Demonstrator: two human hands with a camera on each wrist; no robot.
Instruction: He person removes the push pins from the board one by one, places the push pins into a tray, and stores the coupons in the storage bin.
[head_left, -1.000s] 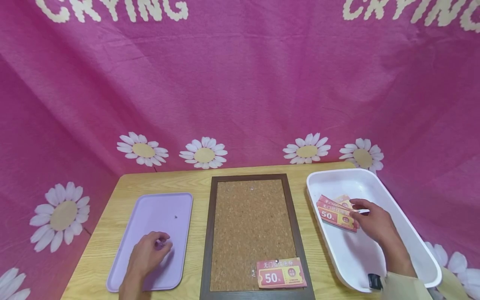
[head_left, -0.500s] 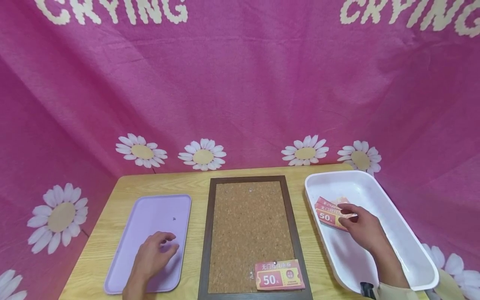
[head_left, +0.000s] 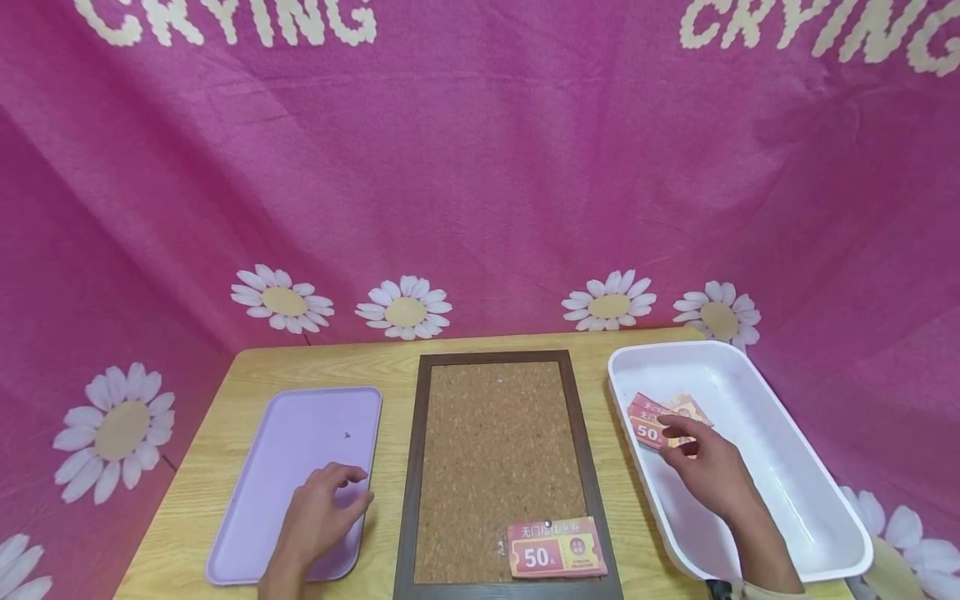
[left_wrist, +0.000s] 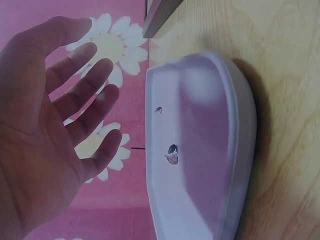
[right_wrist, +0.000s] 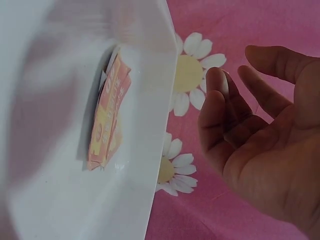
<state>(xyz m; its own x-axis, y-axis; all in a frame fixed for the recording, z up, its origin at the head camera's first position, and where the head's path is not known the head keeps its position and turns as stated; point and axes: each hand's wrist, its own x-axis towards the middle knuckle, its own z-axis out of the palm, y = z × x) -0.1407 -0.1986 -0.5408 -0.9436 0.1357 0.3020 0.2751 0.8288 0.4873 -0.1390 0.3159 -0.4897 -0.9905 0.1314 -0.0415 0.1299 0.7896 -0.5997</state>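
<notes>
My left hand (head_left: 318, 521) hovers over the right side of a light purple tray (head_left: 258, 500), its fingers relaxed and nothing in them. Two small shiny pieces (left_wrist: 172, 154) lie on the tray in the left wrist view; their kind is unclear. My right hand (head_left: 708, 467) is above a white plastic tub (head_left: 795, 500), fingers loosely bent and holding nothing in the right wrist view. Pink and yellow 50 coupons (head_left: 645, 433) lie in a fanned pile in the tub, partly hidden by that hand in the head view.
Between tray and tub lies a brown-framed corkboard (head_left: 498, 467). A coupon (head_left: 555, 550) sits at its lower right corner with a small pin at its top edge. Small clear pieces dot the board's top. A pink daisy-print cloth (head_left: 480, 167) hangs behind the wooden table (head_left: 337, 358).
My right hand has shifted left over the coupon pile. My left hand has drifted right across the purple tray, its thumb and forefinger spreading slightly. The coupon on the board stays put.
</notes>
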